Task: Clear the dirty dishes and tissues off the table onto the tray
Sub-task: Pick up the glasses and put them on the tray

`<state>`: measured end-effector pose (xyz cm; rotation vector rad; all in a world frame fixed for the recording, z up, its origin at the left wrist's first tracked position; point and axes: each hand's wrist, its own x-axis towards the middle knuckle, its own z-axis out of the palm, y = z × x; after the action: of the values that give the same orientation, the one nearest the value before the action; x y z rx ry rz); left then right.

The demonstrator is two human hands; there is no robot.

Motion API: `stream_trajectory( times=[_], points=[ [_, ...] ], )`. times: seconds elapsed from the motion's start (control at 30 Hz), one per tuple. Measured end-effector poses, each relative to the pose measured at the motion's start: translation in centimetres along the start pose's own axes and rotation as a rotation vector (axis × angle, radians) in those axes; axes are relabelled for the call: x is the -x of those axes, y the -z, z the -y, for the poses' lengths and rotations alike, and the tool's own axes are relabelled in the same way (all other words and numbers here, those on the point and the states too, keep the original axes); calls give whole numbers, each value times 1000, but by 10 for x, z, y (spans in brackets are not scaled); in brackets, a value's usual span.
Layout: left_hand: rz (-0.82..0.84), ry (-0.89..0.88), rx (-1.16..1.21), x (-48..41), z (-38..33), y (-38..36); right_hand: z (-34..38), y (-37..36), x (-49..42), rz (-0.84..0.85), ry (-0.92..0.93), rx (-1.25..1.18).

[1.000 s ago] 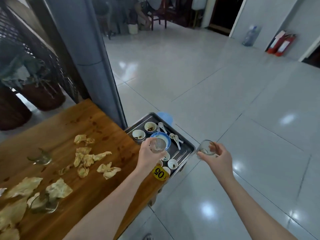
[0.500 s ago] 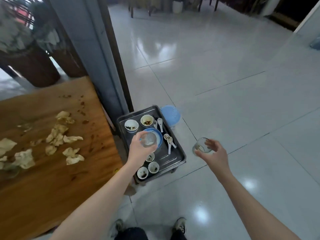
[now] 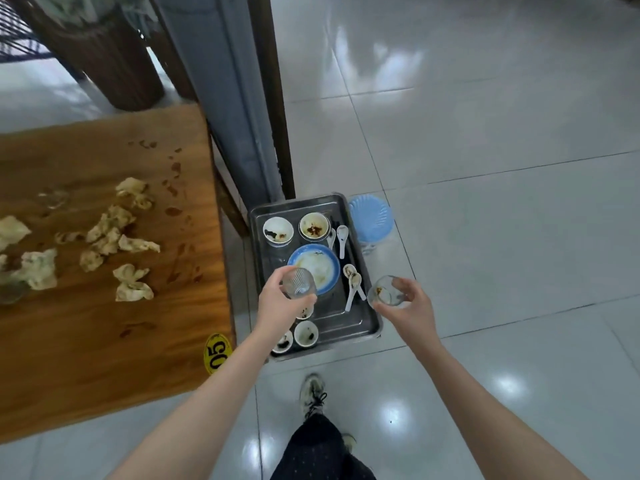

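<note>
A metal tray (image 3: 365,317) sits low beside the wooden table (image 3: 104,334). It holds small dirty bowls, a blue-rimmed plate (image 3: 320,263) and white spoons (image 3: 351,287). My left hand (image 3: 280,304) grips a ribbed clear glass (image 3: 298,283) above the tray's middle. My right hand (image 3: 410,311) holds a second clear glass (image 3: 384,292) with dark residue, just past the tray's right edge. Several crumpled tissues (image 3: 114,237) lie on the table, with two more glasses, one far back (image 3: 53,199), the other (image 3: 10,291) at the left edge.
A blue plastic stool (image 3: 370,220) stands right of the tray. A grey pillar with a wooden frame (image 3: 242,98) rises behind it. A yellow "05" tag (image 3: 216,353) marks the table corner. My leg and shoe (image 3: 313,396) stand on glossy white floor tiles.
The view has tilted down and swung left, closer to the tray. Both hands, each with its glass, have come lower over the tray, the right one nearer its edge.
</note>
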<state>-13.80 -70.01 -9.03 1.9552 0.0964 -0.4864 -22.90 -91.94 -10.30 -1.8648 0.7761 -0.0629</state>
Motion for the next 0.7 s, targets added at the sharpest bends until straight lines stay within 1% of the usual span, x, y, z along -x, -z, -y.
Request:
stream_trajectory(
  times=[0.2, 0.43, 0.57, 0.7],
  points=[
    [20, 55, -24, -31, 31, -26, -17, -28, -35, 79, -30, 23],
    [21, 91, -146, -58, 73, -54, -58, -55, -68, 176, -79, 49],
    [-17, 136, -140, -74, 103, -64, -88, -79, -91, 257, -86, 84],
    [-36, 157, -135, -87, 132, -79, -118, -106, -113, 302, -68, 126]
  ],
)
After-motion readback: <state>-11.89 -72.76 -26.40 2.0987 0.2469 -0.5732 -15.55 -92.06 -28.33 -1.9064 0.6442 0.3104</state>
